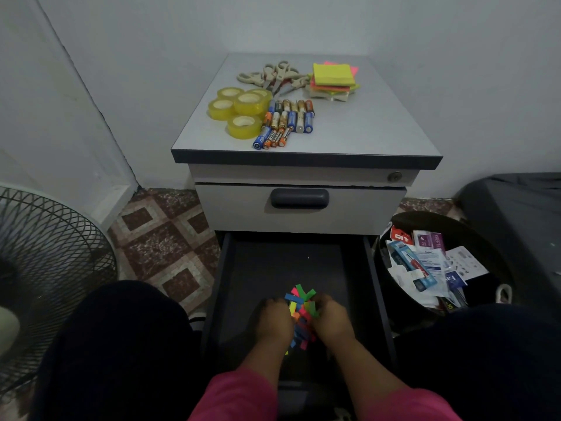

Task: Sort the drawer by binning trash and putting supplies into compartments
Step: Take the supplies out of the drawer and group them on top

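both hands close in on a heap of small coloured paper strips [300, 311] low in the centre of the frame: the left hand [273, 322] and the right hand [331, 319] press against the heap from either side, fingers curled round it in a two-sided grip. the strips, in green, pink, blue, yellow and orange, lie on the dark floor of the open bottom drawer [261, 268], toward its near end. pink sleeves [239, 396] show at the bottom edge, dark-clad knees either side. above the open drawer is a closed drawer with a dark handle [299, 198]. on the cabinet's grey top [379, 132], serving as a desk, in the upper centre, lie rolls of yellowish tape [239, 109], a cluster of batteries [285, 123] just beside them, several scissors [273, 75] behind, and a stack of sticky notes [334, 82] to the right. at right, a dark bin [491, 253] on the floor holds packaging and papers [425, 265]. a wire fan guard [45, 253] fills the left edge.
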`<state>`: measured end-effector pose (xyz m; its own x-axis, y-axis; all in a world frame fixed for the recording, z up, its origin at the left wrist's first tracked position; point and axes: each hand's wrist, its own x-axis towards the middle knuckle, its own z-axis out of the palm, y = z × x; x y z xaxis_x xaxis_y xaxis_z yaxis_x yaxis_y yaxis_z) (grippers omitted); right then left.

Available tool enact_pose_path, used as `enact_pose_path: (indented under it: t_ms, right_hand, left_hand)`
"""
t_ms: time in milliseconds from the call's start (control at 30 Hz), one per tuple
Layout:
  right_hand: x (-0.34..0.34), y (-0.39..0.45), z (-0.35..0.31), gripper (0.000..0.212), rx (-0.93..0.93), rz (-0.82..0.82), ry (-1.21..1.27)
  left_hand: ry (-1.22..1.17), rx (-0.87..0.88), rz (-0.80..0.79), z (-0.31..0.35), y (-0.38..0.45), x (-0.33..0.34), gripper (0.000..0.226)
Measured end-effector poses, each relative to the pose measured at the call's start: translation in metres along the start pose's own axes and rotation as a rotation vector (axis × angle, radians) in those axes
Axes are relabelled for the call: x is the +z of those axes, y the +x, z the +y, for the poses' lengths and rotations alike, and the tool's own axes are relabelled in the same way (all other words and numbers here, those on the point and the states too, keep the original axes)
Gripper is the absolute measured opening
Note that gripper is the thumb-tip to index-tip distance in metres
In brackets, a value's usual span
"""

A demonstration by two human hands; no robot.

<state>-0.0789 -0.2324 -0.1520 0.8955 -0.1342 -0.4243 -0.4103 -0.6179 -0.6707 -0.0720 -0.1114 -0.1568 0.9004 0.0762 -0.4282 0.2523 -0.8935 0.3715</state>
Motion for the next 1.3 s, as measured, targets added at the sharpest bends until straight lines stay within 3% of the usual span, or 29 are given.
enact_pose_path:
  t_ms: [367,467,633,767,833,1000,1100,1300]
  right_hand:
    - [-0.009,-0.003,-0.006,0.021,0.051,0.019,0.108]
    - [-0.017,-0.007,-0.018,0.02,0.029,0.088,0.162]
    - [-0.044,-0.018,-0.056,0.025,-0.091,0.199,0.376]
    - [-0.082,-0.028,-0.088,0.011,-0.158,0.346,0.47]
    - [-0.104,-0.036,-0.107,0.014,-0.218,0.425,0.493]
    - [-0.157,-0.056,-0.165,0.025,-0.452,0.582,0.675]
    - [-0.184,-0.048,-0.19,0.023,-0.503,0.674,0.636]
    - [-0.22,0.0,-0.212,0.023,-0.446,0.715,0.355]
  left_hand:
    - [-0.416,-0.085,0.003,0.001,0.002,-0.018,0.007]
    - [-0.604,-0.083,0.051,0.003,-0.001,-0.029,0.027]
    - [-0.774,0.073,0.203,0.026,-0.008,-0.066,0.019]
    - [-0.901,0.21,0.32,0.051,-0.018,-0.106,0.022]
    - [-0.935,0.273,0.396,0.066,-0.026,-0.129,0.015]
    - [-0.915,0.531,0.586,0.118,-0.052,-0.198,0.006]
    - [-0.812,0.623,0.688,0.149,-0.049,-0.228,0.008]
    - [-0.513,0.557,0.621,0.192,-0.009,-0.246,0.016]
